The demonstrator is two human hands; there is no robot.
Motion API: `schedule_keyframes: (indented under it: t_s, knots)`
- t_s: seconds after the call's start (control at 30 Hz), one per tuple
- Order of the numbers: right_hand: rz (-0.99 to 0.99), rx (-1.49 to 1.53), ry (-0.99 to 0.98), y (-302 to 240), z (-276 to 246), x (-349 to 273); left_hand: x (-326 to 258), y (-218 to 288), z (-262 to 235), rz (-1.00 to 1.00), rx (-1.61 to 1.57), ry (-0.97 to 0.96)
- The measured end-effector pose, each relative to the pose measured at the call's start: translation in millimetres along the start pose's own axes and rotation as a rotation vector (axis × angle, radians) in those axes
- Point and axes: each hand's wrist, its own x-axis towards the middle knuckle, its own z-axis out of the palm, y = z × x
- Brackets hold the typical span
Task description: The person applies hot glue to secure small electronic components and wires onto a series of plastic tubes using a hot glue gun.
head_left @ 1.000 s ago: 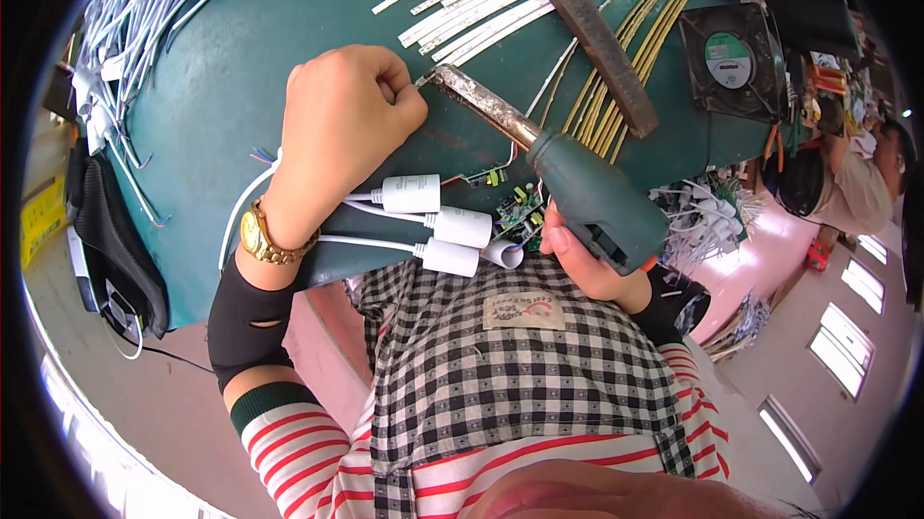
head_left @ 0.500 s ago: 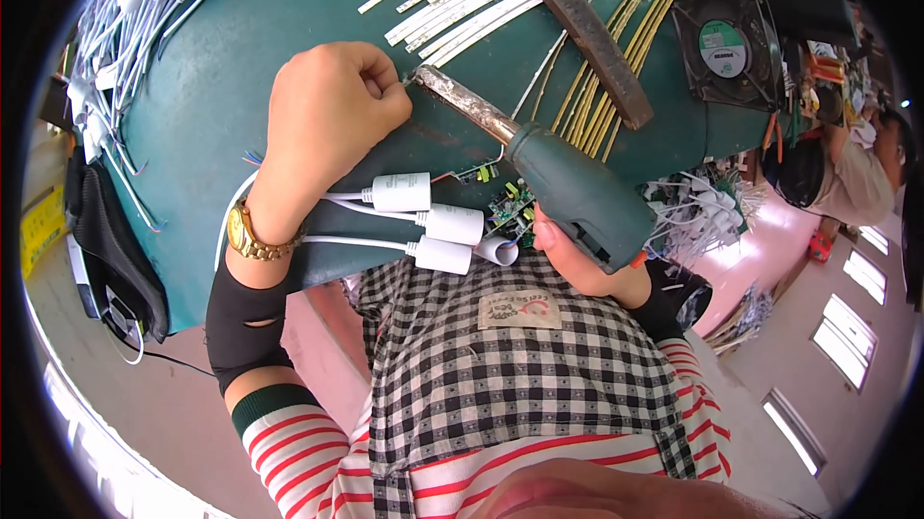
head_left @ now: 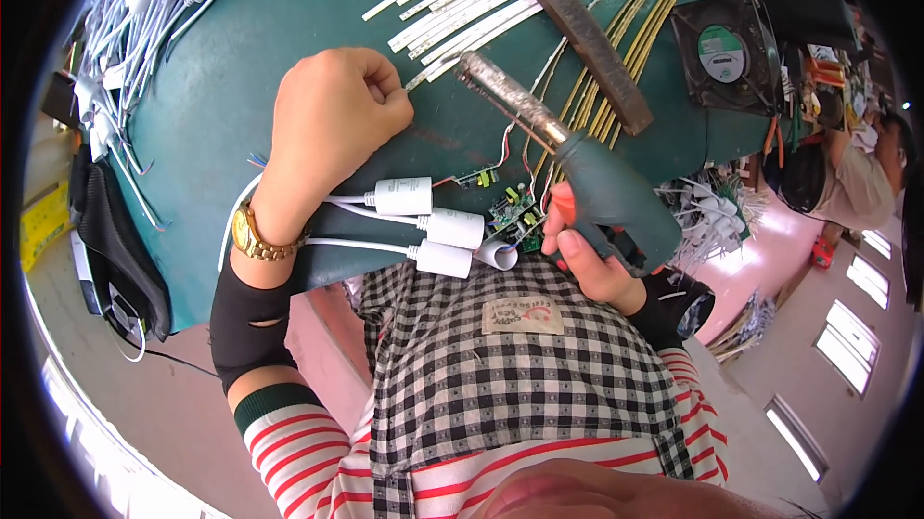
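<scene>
My left hand [head_left: 337, 110] is closed in a pinch above the green tabletop, near the ends of the white LED strips [head_left: 438, 33]. Whatever its fingertips grip is hidden by the fingers. In my right hand [head_left: 597, 264] is a dark green soldering gun [head_left: 616, 182], its metal barrel pointing up and left, the tip a little apart from my left fingers. Between my arms lie several white cylindrical housings with cables [head_left: 454, 228]. Beside them, close to my right hand, is a cluster of small circuit boards [head_left: 515, 211] with thin wires.
A dark metal bar [head_left: 577, 28] lies across the white strips and yellow strips [head_left: 602, 105]. A black square fan [head_left: 727, 49] stands at the right. White cables with housings [head_left: 125, 47] pile up at the far left, more white parts [head_left: 712, 206] at the right. Another person [head_left: 847, 168] sits beyond.
The soldering gun has moved right, its tip drawing away from my left fingertips. My right hand has shifted right with it, and more of its fingers show. My left hand has barely moved.
</scene>
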Motion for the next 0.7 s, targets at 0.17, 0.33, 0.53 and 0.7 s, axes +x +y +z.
schedule_keyframes:
  t_s: [0.17, 0.33, 0.53, 0.7]
  knots:
    - [0.084, 0.118, -0.002, -1.5, -1.3, -3.8, -0.8, 2.2, -0.5, 0.004, 0.010, 0.003]
    - [0.006, 0.101, 0.049, 3.0, -3.3, -10.3, 2.0, 4.9, -2.0, -0.043, 0.021, -0.013]
    - [0.059, 0.182, 0.114, -0.7, -8.0, -14.0, 1.5, 5.9, -3.6, -0.043, 0.006, -0.023]
    - [-0.048, 0.278, 0.215, 6.1, -16.9, -13.3, 0.1, 5.7, -4.2, -0.005, 0.034, -0.038]
